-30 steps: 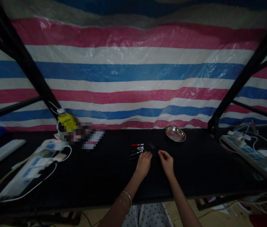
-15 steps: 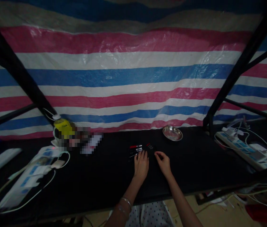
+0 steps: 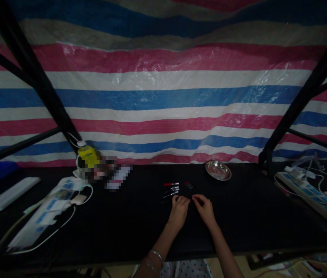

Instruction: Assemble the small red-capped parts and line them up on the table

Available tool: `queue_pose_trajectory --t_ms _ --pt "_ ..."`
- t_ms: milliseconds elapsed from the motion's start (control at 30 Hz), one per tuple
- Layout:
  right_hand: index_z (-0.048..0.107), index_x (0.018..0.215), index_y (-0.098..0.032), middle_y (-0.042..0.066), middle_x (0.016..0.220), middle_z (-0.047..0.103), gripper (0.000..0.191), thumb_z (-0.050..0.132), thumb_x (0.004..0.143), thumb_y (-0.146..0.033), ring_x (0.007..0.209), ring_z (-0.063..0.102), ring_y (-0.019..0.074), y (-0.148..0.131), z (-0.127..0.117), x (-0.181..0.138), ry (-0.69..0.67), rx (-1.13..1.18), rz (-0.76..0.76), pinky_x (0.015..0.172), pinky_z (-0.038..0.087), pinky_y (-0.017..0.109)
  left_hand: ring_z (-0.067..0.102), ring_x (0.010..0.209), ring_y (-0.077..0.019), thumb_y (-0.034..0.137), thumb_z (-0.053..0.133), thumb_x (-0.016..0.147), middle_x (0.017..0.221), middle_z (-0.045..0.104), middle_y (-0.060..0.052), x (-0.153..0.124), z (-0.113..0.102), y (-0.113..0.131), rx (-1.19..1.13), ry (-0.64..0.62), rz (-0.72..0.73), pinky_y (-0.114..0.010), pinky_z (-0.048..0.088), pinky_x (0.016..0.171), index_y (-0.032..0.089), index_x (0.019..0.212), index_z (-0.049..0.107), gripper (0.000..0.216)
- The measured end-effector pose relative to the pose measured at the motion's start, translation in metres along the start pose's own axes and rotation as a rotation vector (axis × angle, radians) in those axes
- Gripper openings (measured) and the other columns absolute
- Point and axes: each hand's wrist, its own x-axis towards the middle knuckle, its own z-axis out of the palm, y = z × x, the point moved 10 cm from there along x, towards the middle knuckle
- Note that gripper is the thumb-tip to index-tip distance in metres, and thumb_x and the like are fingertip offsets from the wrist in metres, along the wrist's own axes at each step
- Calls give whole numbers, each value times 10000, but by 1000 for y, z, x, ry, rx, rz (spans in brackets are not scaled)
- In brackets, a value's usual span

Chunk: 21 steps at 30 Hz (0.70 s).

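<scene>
On the black tabletop lies a short row of slim pen-like sticks (image 3: 171, 189), one red and silver, the others dark with silver ends. Just right of them is a group of small dark pieces with red marks (image 3: 188, 185). My left hand (image 3: 180, 210) is at the near side of the row, its fingers curled down and together; whatever they hold is hidden. Close beside it, my right hand (image 3: 204, 210) has thumb and forefinger pinched together near the small pieces. Anything in the pinch is too small and dark to make out.
A round metal dish (image 3: 218, 170) stands behind to the right. Power strips with cables (image 3: 44, 212) lie on the left, and another power strip (image 3: 308, 193) on the right. A yellow bottle (image 3: 88, 154) stands back left. Black frame posts (image 3: 296, 108) flank a striped sheet (image 3: 166, 96).
The view has shifted, moving the scene slightly right and down. My left hand has drawn back from the sticks toward me, uncovering more of them. My right hand stays pinched.
</scene>
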Motion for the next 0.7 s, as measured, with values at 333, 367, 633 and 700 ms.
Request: queue_pose_trajectory --t_ms 333,367,633,700 --pt "697 793 -188 71 808 685 266 585 763 -427 763 615 213 -12 2 -4 -50 154 23 708 469 314 586 777 -160 80 311 906 826 627 -30 -4 -11 2 -52 114 28 -366 421 842 185 995 553 278" --pt "695 797 -187 71 814 685 268 586 764 -430 783 615 216 -13 3 -5 -63 174 24 720 469 316 584 773 -157 82 309 907 825 628 -28 -5 -12 2 -63 128 36 -359 427 837 185 975 555 276" --pt "693 798 -182 67 829 680 341 596 740 -504 826 615 222 -7 -9 -4 30 283 104 786 472 336 590 883 -155 126 323 924 934 651 -41 -10 -25 -4 -205 309 45 -366 451 872 179 975 561 249" --pt "700 796 -188 64 819 681 336 602 735 -503 824 616 225 -8 -4 -4 -19 300 105 786 474 338 597 891 -152 120 327 921 943 655 -41 -10 -26 -2 -223 304 63 -377 448 893 184 980 567 256"
